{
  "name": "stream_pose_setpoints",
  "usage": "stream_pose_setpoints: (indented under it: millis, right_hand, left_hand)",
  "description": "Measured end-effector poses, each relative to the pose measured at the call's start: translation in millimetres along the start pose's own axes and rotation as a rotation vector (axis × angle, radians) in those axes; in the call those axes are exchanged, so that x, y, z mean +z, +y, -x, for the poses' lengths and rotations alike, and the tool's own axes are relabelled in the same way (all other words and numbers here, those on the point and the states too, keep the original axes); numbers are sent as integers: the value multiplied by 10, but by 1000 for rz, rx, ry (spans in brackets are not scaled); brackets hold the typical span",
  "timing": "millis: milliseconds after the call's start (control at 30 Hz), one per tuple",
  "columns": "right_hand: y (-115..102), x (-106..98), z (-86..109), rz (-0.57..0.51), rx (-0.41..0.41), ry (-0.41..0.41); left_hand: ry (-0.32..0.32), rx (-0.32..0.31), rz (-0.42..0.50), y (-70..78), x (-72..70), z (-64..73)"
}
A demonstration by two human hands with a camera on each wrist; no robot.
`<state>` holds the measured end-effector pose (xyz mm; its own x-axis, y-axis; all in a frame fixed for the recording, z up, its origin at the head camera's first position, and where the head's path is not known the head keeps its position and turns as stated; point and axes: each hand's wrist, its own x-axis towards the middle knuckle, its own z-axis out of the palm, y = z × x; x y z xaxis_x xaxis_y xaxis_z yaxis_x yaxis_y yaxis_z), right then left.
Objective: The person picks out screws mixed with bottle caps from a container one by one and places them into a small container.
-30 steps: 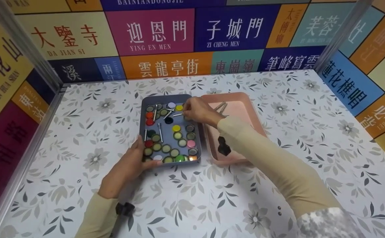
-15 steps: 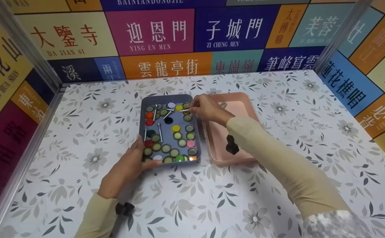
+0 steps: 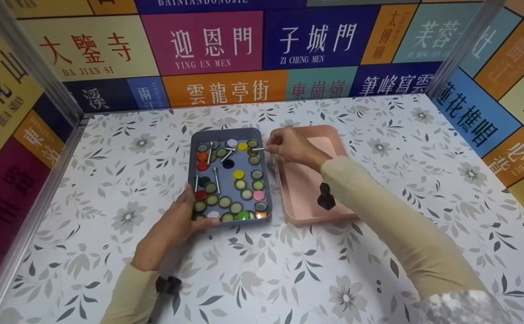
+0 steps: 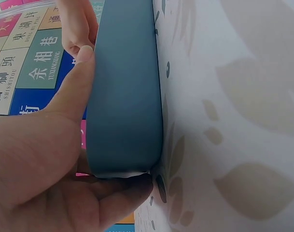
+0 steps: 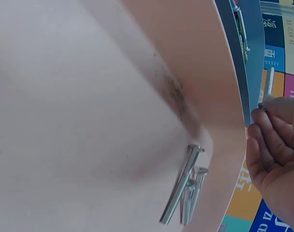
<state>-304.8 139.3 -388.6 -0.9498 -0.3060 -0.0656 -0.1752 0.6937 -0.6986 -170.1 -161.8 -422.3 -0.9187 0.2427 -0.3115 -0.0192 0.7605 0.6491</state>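
My left hand (image 3: 174, 227) grips the near left corner of a blue-grey tray (image 3: 229, 182), thumb along the near rim and fingers at the side. Bottle caps (image 3: 240, 184) of several colours, some upside down, lie in it among loose metal nails (image 3: 217, 180). Over the gap between the two trays, my right hand (image 3: 292, 145) pinches a silver nail (image 3: 259, 149) between thumb and fingertips, its free end pointing left over the blue-grey tray's rim. In the right wrist view several flat-headed nails (image 5: 180, 193) lie together at a corner of the pink tray (image 5: 195, 58).
Both trays stand side by side on a table (image 3: 127, 252) with a white floral cover. Panels with large printed lettering (image 3: 203, 47) wall in the back and both sides.
My right hand has moved right, carrying the nail from inside the blue-grey tray to its right rim. The left hand keeps its hold on the corner.
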Motion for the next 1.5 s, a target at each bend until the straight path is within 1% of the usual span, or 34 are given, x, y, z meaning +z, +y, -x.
stream_pose_setpoints:
  millis: [100,200,300,400,533,600,767,933,1067,1200,1300,1367,1500]
  right_hand:
    - [26,-53,19,-42,-3,-8]
    - [73,-92,35,-41,-6,-1]
    - [124,-116,45,-23,-7,5]
    - [167,-128,50,-39,2,-3]
    - [207,-144,57,-33,21,-20]
    - [222,-162,66,-33,43,-32]
    - [284,-237,96,0,49,-34]
    - [373,-300,122,56,20,-7]
    - [431,-326,146,77,15,0]
    - [496,-344,167,91,-13,-10]
    - [538,-370,192,128,-25,-5]
    - [566,-388,211,147,-17,6]
    - [620,-414,248,159,28,16]
  left_hand:
    - [-2,3,8,-8,-4,1]
    - [-1,5,3,-12,-12,2]
    - [5,21,-13,-14,-20,7]
    - [6,34,-24,-22,-24,17]
    - [3,28,-7,-34,-15,31]
    - [5,26,0,-35,-11,34]
    - [20,46,-11,-32,-7,17]
    - [19,65,-13,-38,-1,-1]
    - [14,52,-16,-37,-1,2]
    - [11,44,-18,-28,-2,9]
    - [11,49,-21,-18,-4,19]
    - [13,50,-22,-13,-8,25]
    - [16,59,-20,-7,-10,35]
